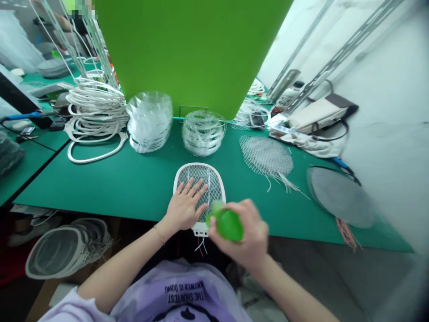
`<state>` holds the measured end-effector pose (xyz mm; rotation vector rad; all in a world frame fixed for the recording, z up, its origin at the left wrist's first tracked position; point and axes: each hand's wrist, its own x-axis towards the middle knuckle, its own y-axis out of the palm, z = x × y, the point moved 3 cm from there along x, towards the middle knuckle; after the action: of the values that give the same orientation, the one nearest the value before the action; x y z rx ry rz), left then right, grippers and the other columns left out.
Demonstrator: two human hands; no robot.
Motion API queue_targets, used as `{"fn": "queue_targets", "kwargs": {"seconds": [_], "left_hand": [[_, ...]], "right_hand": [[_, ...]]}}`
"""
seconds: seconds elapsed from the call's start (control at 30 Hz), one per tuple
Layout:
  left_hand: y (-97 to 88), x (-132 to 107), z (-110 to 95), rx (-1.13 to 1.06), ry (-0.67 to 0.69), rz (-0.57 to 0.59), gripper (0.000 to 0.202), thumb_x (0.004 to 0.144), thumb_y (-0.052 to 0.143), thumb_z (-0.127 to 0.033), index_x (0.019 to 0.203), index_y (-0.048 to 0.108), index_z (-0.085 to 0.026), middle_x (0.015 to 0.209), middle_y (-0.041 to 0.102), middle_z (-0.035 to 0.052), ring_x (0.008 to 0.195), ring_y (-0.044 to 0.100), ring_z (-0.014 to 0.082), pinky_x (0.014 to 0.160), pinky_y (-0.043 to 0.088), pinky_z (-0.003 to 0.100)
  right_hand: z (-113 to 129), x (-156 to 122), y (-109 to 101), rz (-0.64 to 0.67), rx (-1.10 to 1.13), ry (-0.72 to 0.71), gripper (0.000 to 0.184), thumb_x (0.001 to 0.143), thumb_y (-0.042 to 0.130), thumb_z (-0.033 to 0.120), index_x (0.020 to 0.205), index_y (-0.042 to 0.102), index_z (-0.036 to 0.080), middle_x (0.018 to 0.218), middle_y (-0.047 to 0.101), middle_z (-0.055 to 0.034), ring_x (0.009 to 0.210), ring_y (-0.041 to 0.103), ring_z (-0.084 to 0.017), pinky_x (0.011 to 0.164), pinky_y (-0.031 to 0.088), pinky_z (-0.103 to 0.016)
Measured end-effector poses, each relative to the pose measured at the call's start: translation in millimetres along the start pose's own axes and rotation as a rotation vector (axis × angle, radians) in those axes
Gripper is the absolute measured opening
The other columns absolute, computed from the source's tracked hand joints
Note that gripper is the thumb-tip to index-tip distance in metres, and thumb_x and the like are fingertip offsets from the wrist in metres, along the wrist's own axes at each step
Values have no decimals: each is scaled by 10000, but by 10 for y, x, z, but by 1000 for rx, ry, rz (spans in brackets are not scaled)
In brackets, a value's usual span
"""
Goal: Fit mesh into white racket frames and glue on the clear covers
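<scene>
Two hands meet at the white swatter head (pixel 214 179): left hand (pixel 185 206) pressed open on its mesh, gripping nothing — right hand (pixel 250 237) at its near right corner, closed round a green piece (pixel 228 223). Mesh likely light and flimsy; hold the stiff rim.

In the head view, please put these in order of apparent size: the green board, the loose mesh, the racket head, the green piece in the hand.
1. green board
2. loose mesh and racket head: about alike, not ranked
3. green piece in the right hand, smallest even though nearest the camera
</scene>
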<state>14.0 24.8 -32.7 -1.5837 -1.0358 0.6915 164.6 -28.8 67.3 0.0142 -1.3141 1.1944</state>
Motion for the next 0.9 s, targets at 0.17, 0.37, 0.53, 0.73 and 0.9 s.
{"fn": "queue_targets", "kwargs": {"seconds": [0.17,0.37,0.53,0.73,0.9], "left_hand": [[12,-13,-11,-9,22,14,654,1012,356,-561,1583,265,-255,1662,188,1,1533,167,323,1209,226,557],[-41,-6,-13,-70,5,57,774,964,301,-710,1586,257,-252,1663,185,3,1541,126,321,1218,195,561],[-74,13,-43,-114,0,92,1159,703,440,-935,1592,245,-217,1664,192,67,1531,120,390,1220,138,592],[-29,33,-159,-96,-62,135,1212,684,570,-824,1589,220,-96,1673,83,134,1520,-20,454,1205,28,643],[28,20,-166,-138,-51,97,1209,675,515,-895,1607,184,-201,1678,62,125,1518,-37,462,1181,24,685]], "right_hand": [[-75,-283,242,75,10,70,246,786,667,209,995,538,221,795,603,-21,662,610,-166,544,515,-260],[-573,-127,244,-61,-123,161,199,794,679,291,929,548,227,789,573,-13,692,581,-188,613,505,-311],[-1040,31,386,-110,-145,295,245,753,679,372,899,548,226,793,562,-12,723,581,-210,683,510,-358],[-1335,270,507,-104,-128,339,278,743,674,413,906,554,221,842,593,-37,775,596,-226,740,501,-378],[-1484,515,799,-27,-75,324,286,727,676,418,899,554,225,862,608,-43,779,600,-230,720,497,-376]]}}
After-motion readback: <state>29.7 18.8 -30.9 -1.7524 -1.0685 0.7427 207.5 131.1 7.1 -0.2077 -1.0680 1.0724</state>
